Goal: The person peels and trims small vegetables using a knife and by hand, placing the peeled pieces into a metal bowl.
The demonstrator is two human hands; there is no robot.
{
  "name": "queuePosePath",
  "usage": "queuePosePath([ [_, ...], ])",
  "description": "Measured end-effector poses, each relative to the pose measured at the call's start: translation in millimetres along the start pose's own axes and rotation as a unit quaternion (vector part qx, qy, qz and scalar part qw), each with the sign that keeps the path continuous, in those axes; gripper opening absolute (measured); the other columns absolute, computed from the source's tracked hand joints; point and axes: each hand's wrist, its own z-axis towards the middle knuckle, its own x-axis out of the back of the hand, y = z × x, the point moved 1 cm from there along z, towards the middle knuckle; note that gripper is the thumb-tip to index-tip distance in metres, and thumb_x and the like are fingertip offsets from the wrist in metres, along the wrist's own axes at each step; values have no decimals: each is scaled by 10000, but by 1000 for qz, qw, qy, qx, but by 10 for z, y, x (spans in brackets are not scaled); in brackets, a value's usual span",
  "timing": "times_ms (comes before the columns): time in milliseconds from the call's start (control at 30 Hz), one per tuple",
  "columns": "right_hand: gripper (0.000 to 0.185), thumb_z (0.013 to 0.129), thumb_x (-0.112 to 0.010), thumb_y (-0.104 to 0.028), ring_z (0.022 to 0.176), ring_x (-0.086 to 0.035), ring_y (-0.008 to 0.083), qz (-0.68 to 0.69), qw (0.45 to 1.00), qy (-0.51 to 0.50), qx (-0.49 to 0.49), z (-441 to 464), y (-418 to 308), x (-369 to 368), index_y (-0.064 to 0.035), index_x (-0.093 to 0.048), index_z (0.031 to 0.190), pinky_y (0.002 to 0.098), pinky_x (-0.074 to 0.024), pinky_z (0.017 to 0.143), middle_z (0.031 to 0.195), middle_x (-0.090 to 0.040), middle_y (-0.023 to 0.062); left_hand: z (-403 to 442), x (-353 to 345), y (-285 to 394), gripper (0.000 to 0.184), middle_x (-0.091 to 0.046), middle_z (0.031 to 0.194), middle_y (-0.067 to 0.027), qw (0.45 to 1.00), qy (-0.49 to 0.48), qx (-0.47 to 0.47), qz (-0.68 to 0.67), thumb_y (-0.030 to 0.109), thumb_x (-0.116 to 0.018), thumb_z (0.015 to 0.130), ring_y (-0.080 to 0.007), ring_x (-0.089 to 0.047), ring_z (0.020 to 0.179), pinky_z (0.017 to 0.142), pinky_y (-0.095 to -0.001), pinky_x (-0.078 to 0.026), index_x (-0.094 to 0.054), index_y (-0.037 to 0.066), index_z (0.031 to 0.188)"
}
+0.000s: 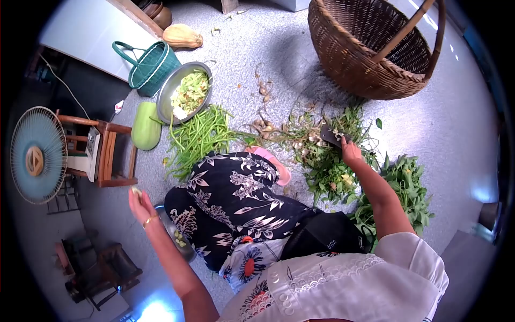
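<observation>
Your right hand (352,153) is wrapped around a dark, wide-bladed knife (329,135), with its handle hidden inside your fist. The blade lies over a messy heap of picked greens (328,177), so you can't see what is right under it. Small pale bits sit on the blade. Your left hand (140,208) is up and well apart from it, near the wooden stool (108,155). A small pale bit (136,190) shows at its fingertips, but you can't tell if they pinch it.

Your left arm hides part of a low metal pan (181,239) with green bits in it. Your right arm covers part of the big leafy pile (403,189). One pink sandal (276,167) pokes out from your patterned pants (230,188), close to the long green stems (199,140). The wicker basket (348,59) is cut off at the top edge. The lower left corner is dark and hard to make out.

The metal bowl (162,99) of cut pieces has its rim just beside the green basket (153,67). The pale green melon (146,126) is near that bowl. Bare gray floor (456,129) gives you room on the right, past the leaves.
</observation>
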Motion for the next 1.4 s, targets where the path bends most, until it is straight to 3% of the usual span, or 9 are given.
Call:
queuePosePath([
  [100, 503, 780, -404, -69, 909, -539, 303, -33, 999, -7, 4, -27, -58, -115, -56, -270, 1265, 395, -428, 723, 975, -537, 176, 651, 1368, -752, 226, -567, 827, -39, 993, 33, 107, 39, 124, -568, 773, -130, -544, 688, 593, -228, -478, -550, 46, 984],
  [200, 214, 804, -409, -122, 845, -542, 258, -151, 986, -62, 34, 44, -192, -14, -59, -540, 961, 371, -419, 682, 893, -562, 127, 1075, 2508, -1508, 198, -574, 805, -42, 975, 25, 221, 21, 123, -577, 763, -134, -554, 686, 601, -237, -489, -567, 49, 947],
  [400, 169, 689, -459, -45, 823, -539, 305, 20, 976, 87, 197, 390, -855, 182, -39, -578, 809, 375, -461, 674, 826, -547, 165, -46, 1577, -1065, 269, -587, 886, -96, 920, -10, 383, 80, 247, -492, 818, -222, -569, 768, 697, -335, -472, -560, 28, 958],
  [567, 219, 733, -456, -72, 966, -499, 305, 34, 971, 1, 237, 743, -1800, 321, -97, -598, 898, 375, -440, 777, 976, -515, 154, -485, 1263, -995, 267, -589, 899, -102, 901, -25, 421, 103, 231, -497, 815, -221, -573, 782, 702, -330, -473, -553, 24, 973],
  [733, 246, 775, -431, -133, 1005, -461, 274, 29, 953, 27, 299, 955, -2507, 257, -146, -572, 976, 363, -416, 790, 1056, -473, 134, -410, 1462, -1089, 249, -589, 899, -98, 910, -8, 397, 122, 179, -526, 797, -200, -575, 785, 687, -300, -480, -547, 23, 990],
  [1100, 156, 783, -447, -88, 923, -485, 311, 125, 981, 57, 135, 1125, -2210, -132, -120, -526, 913, 387, -450, 706, 999, -446, 136, 347, 1330, -684, 262, -589, 899, -91, 972, -22, 183, 145, 78, -575, 769, -154, -577, 781, 645, -234, -486, -536, 20, 1022],
  [1233, 80, 805, -472, -121, 711, -542, 265, 302, 921, 215, 124, 1180, -1985, 99, -77, -529, 840, 362, -435, 661, 732, -515, 130, 413, 233, -116, 261, -570, 914, -75, 981, -123, 64, 133, 76, -556, 789, -127, -552, 768, 618, -213, -461, -520, 14, 1040],
  [1333, 59, 831, -479, -105, 648, -460, 88, 683, 725, 44, 78, 1212, -1846, 227, -67, -514, 803, 237, -392, 596, 687, -480, -3, -47, -994, 311, 281, -568, 958, -96, 972, -174, 13, 155, 97, -560, 795, -123, -551, 801, 658, -209, -454, -511, 3, 1055],
  [1400, 59, 839, -470, -101, 652, -453, 75, 720, 689, 11, 85, 918, -1824, 698, -66, -511, 816, 226, -389, 602, 705, -483, -22, -337, -1608, 415, 322, -561, 984, -88, 937, -309, 21, 163, 117, -554, 800, -123, -554, 827, 685, -201, -452, -488, 5, 1095],
])
